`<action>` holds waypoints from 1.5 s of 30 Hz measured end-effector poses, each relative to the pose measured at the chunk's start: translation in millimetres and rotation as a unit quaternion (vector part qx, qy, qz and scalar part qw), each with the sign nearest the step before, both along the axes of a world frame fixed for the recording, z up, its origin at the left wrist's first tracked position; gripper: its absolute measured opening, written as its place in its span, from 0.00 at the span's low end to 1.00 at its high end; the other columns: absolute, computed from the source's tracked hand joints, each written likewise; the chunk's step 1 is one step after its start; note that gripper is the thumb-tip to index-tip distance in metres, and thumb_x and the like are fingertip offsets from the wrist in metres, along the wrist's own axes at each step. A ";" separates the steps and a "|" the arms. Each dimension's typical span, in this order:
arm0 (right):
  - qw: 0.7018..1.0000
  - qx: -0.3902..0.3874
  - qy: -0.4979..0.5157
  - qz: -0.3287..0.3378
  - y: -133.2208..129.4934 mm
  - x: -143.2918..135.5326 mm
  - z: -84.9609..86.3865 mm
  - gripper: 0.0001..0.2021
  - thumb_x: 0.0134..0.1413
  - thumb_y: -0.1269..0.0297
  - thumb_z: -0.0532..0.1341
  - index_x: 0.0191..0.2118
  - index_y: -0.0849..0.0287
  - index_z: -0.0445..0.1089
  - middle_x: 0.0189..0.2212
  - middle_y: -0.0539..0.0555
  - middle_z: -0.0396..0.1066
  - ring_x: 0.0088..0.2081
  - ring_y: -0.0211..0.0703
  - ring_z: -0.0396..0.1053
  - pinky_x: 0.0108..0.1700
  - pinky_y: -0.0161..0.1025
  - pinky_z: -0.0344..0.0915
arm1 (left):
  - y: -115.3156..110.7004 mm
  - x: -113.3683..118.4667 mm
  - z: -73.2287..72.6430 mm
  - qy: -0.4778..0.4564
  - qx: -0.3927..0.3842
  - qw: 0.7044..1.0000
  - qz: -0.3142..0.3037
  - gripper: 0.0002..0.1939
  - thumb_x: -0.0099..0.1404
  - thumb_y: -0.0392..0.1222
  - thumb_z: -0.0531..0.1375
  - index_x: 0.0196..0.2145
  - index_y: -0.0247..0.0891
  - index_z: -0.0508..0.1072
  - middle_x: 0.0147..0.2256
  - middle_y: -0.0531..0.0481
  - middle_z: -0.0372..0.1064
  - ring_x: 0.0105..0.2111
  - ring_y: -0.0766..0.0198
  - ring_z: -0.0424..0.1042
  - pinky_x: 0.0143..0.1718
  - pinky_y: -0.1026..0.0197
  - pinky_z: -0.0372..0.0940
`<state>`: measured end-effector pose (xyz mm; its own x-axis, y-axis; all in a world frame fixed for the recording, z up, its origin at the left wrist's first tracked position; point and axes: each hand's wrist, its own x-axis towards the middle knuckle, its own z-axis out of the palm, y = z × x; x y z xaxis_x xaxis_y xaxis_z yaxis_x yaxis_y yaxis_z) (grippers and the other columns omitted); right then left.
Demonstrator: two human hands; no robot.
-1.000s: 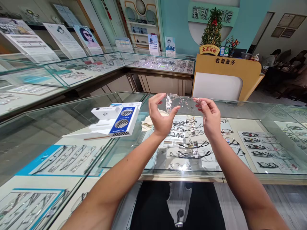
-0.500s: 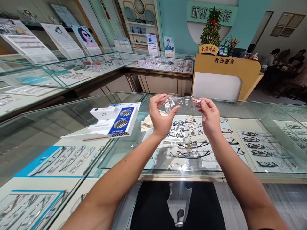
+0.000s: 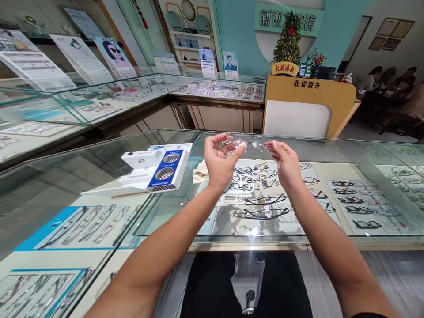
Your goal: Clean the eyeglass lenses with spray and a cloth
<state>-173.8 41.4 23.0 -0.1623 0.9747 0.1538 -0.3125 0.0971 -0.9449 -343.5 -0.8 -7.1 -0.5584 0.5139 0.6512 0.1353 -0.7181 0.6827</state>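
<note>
A pair of thin-rimmed eyeglasses with clear round lenses is held up above the glass display counter. My left hand grips its left side, thumb and fingers bent around the frame near the left lens. At the other end, my right hand pinches the right side between thumb and fingers. Below the hands, several dark-framed glasses lie in the case. Left of my left hand are a crumpled beige cloth and a blue and white box with white flaps folded out.
More spectacle frames lie in rows inside the case on the right, others on blue-edged trays at left. Beyond a gap stands another glass counter. A yellow cashier desk is ahead, with people seated at far right.
The eyeglasses have tilted and dropped slightly between my hands, and a white tag near the left lens no longer shows clearly. Both hands keep their hold. The view has shifted a little.
</note>
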 end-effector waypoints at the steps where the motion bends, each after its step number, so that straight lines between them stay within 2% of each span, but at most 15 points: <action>1: 1.000 -0.005 0.003 -0.001 0.3 0.2 -0.2 0.15 0.43 0.45 0.73 0.32 0.49 0.80 0.41 0.49 0.85 0.51 0.50 0.76 0.52 0.45 0.63 | -0.3 0.8 0.0 0.004 0.003 1.000 0.001 0.32 0.54 0.52 0.79 0.47 0.44 0.66 0.45 0.50 0.71 0.42 0.61 0.81 0.51 0.54 0.76; 6: 1.000 -0.021 -0.002 0.000 2.2 0.3 -1.6 0.14 0.44 0.46 0.72 0.34 0.48 0.82 0.41 0.49 0.85 0.53 0.51 0.75 0.51 0.45 0.62 | -3.2 5.4 1.0 0.038 0.030 0.999 0.022 0.33 0.54 0.51 0.79 0.48 0.44 0.66 0.46 0.49 0.71 0.43 0.59 0.82 0.51 0.53 0.77; 10: 1.000 -0.025 -0.008 -0.001 2.8 -0.4 -2.0 0.14 0.44 0.46 0.72 0.34 0.48 0.82 0.42 0.50 0.85 0.53 0.51 0.76 0.51 0.45 0.63 | -3.4 6.1 1.3 0.032 0.037 0.999 0.020 0.33 0.53 0.49 0.80 0.48 0.44 0.67 0.47 0.49 0.71 0.44 0.59 0.82 0.51 0.53 0.76; 13: 1.000 -0.001 0.003 0.015 3.3 1.8 -0.5 0.13 0.51 0.46 0.68 0.36 0.48 0.81 0.43 0.50 0.85 0.52 0.51 0.76 0.52 0.46 0.65 | 0.1 1.2 1.7 -0.013 0.007 1.000 -0.010 0.33 0.51 0.49 0.80 0.47 0.44 0.68 0.46 0.49 0.72 0.44 0.60 0.81 0.52 0.54 0.76; 15: 0.999 0.037 0.000 0.038 3.4 4.8 1.5 0.14 0.55 0.48 0.64 0.39 0.48 0.81 0.45 0.50 0.85 0.53 0.51 0.77 0.54 0.48 0.67 | 2.7 -3.9 3.1 -0.070 -0.038 0.995 -0.060 0.32 0.49 0.49 0.81 0.45 0.44 0.69 0.45 0.49 0.73 0.43 0.62 0.80 0.50 0.56 0.76; 17: 0.993 0.097 -0.029 0.060 2.2 7.9 3.9 0.15 0.55 0.51 0.63 0.45 0.46 0.81 0.48 0.50 0.84 0.56 0.51 0.76 0.57 0.50 0.68 | 3.7 -8.3 5.4 -0.135 -0.103 0.976 -0.136 0.31 0.48 0.49 0.80 0.44 0.43 0.70 0.44 0.48 0.75 0.42 0.62 0.80 0.45 0.59 0.75; 20: 0.968 0.210 -0.113 0.074 -3.4 10.1 7.4 0.20 0.53 0.52 0.68 0.53 0.42 0.79 0.57 0.48 0.80 0.60 0.51 0.73 0.61 0.51 0.68 | 1.2 -10.4 9.0 -0.197 -0.202 0.921 -0.268 0.28 0.49 0.51 0.79 0.41 0.41 0.72 0.43 0.45 0.77 0.42 0.62 0.80 0.39 0.62 0.74; 22: 0.945 0.277 -0.162 0.063 -8.2 9.5 8.9 0.20 0.54 0.49 0.70 0.54 0.40 0.80 0.60 0.48 0.78 0.62 0.52 0.71 0.63 0.53 0.67 | -1.7 -8.9 10.4 -0.214 -0.244 0.884 -0.337 0.27 0.50 0.53 0.78 0.40 0.40 0.74 0.41 0.45 0.77 0.40 0.62 0.80 0.40 0.62 0.74; 25: 0.919 0.343 -0.188 0.039 -13.2 7.6 9.2 0.15 0.58 0.45 0.70 0.49 0.38 0.82 0.57 0.48 0.80 0.62 0.53 0.71 0.66 0.57 0.64 | -5.4 -5.2 11.0 -0.227 -0.281 0.846 -0.392 0.28 0.48 0.55 0.79 0.40 0.39 0.76 0.37 0.46 0.77 0.36 0.62 0.79 0.39 0.61 0.76; 28: 0.910 0.367 -0.192 0.022 -14.0 6.8 8.1 0.13 0.59 0.44 0.69 0.47 0.37 0.82 0.55 0.48 0.80 0.60 0.53 0.72 0.67 0.59 0.63 | -7.4 -2.0 11.6 -0.229 -0.311 0.819 -0.425 0.29 0.45 0.56 0.80 0.37 0.38 0.76 0.35 0.47 0.76 0.33 0.63 0.78 0.36 0.61 0.75; 32: 0.904 0.385 -0.187 0.013 -12.6 7.2 6.4 0.12 0.59 0.44 0.70 0.47 0.35 0.83 0.54 0.48 0.81 0.57 0.53 0.73 0.66 0.60 0.63 | -8.9 1.3 12.8 -0.219 -0.338 0.794 -0.455 0.29 0.44 0.58 0.80 0.33 0.39 0.74 0.31 0.49 0.74 0.31 0.64 0.76 0.34 0.62 0.75; 35: 0.902 0.384 -0.197 -0.004 -12.0 7.0 5.5 0.10 0.59 0.46 0.70 0.45 0.35 0.84 0.51 0.47 0.82 0.56 0.54 0.72 0.65 0.60 0.64 | -9.1 2.6 12.4 -0.204 -0.349 0.789 -0.462 0.28 0.47 0.59 0.79 0.30 0.40 0.71 0.29 0.50 0.72 0.31 0.63 0.77 0.32 0.61 0.74; 38: 0.907 0.367 -0.207 -0.017 -11.9 6.3 4.8 0.08 0.60 0.46 0.70 0.42 0.34 0.84 0.49 0.46 0.82 0.55 0.55 0.72 0.64 0.61 0.64 | -9.0 3.6 11.0 -0.178 -0.364 0.790 -0.459 0.26 0.51 0.62 0.77 0.30 0.41 0.71 0.29 0.48 0.73 0.31 0.60 0.77 0.32 0.59 0.74; 42: 0.911 0.369 -0.184 -0.026 -12.0 6.3 6.0 0.08 0.60 0.45 0.70 0.39 0.37 0.84 0.46 0.48 0.83 0.53 0.54 0.73 0.63 0.60 0.65 | -8.7 5.8 10.2 -0.161 -0.372 0.793 -0.456 0.29 0.48 0.65 0.78 0.33 0.41 0.74 0.33 0.44 0.76 0.31 0.59 0.77 0.31 0.59 0.74; 45: 0.916 0.356 -0.182 -0.034 -10.9 9.7 10.7 0.10 0.59 0.44 0.70 0.39 0.39 0.84 0.46 0.49 0.82 0.53 0.54 0.73 0.64 0.59 0.64 | -5.7 3.9 10.4 -0.168 -0.367 0.820 -0.406 0.28 0.49 0.63 0.76 0.36 0.39 0.77 0.35 0.44 0.76 0.29 0.63 0.75 0.29 0.61 0.72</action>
<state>-164.1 30.6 33.7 -0.2718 0.6586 0.7017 0.0395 0.7362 -0.6756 -339.6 -6.4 3.3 0.0782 0.9897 -0.1203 -0.4689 0.1430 0.8716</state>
